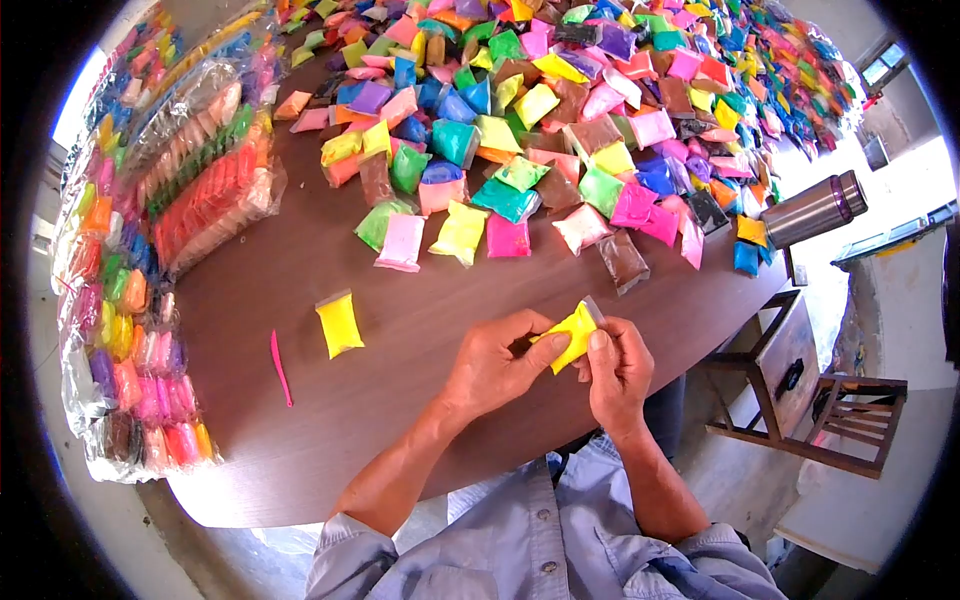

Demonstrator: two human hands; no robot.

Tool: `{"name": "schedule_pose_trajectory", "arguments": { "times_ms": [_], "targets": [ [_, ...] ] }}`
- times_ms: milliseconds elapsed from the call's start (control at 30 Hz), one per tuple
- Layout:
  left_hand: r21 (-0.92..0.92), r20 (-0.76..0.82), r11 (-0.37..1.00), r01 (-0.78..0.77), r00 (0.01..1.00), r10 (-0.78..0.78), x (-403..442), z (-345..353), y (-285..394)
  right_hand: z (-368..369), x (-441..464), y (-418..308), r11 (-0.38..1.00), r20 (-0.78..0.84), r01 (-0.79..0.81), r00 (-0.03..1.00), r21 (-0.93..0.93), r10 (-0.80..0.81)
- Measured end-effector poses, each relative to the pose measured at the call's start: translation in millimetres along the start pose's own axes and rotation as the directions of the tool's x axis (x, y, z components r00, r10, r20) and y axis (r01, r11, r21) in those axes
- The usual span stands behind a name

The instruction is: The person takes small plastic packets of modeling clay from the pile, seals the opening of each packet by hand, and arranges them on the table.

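Between my two hands, above the table's near edge, is a small yellow packet with a clear top edge. My left hand grips its left side with thumb and fingers. On the packet's right side, my right hand pinches it near the clear edge. Another yellow packet lies flat on the brown table to the left of my hands. Left of that packet rests a thin pink plastic tool.
A large heap of colourful packets covers the table's far side. Clear bags of packets line the left edge. A metal flask lies tilted at the right, and a wooden chair stands beyond the table.
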State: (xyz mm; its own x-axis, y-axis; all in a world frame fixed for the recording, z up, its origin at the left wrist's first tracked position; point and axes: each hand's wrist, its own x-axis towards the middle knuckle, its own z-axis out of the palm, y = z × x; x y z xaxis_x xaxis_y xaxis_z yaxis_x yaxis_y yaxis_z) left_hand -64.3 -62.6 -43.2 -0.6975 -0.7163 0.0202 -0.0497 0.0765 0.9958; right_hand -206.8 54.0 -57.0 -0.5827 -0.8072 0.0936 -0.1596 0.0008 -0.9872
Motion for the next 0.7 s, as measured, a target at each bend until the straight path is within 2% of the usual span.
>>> {"name": "schedule_pose_trajectory", "arguments": {
  "times_ms": [167, 500, 633, 700],
  "targets": [
    [-0.016, -0.007, 1.000, -0.005, 1.000, 0.005, -0.4, 3.2, 6.8, 1.7, -0.3, 1.3, 1.000, 0.007, 0.008, 1.000, 0.005, -0.008],
    [0.117, 0.035, 0.993, -0.009, 0.999, 0.005, -0.1, -2.0, 3.7, -1.9, -0.9, 2.0, 0.997, 0.061, 0.026, 0.998, -0.069, -0.022],
    [0.085, -0.013, 0.996, -0.028, 0.999, 0.029, -0.2, 2.6, 5.1, 2.7, -0.4, 0.4, 0.999, 0.014, 0.051, 0.999, -0.002, -0.051],
    [0.066, -0.023, 0.997, -0.030, 0.999, 0.031, 0.1, 3.2, 0.8, -1.1, -0.9, 2.5, 0.995, 0.092, 0.055, 0.995, -0.081, -0.047]
  ]
}}
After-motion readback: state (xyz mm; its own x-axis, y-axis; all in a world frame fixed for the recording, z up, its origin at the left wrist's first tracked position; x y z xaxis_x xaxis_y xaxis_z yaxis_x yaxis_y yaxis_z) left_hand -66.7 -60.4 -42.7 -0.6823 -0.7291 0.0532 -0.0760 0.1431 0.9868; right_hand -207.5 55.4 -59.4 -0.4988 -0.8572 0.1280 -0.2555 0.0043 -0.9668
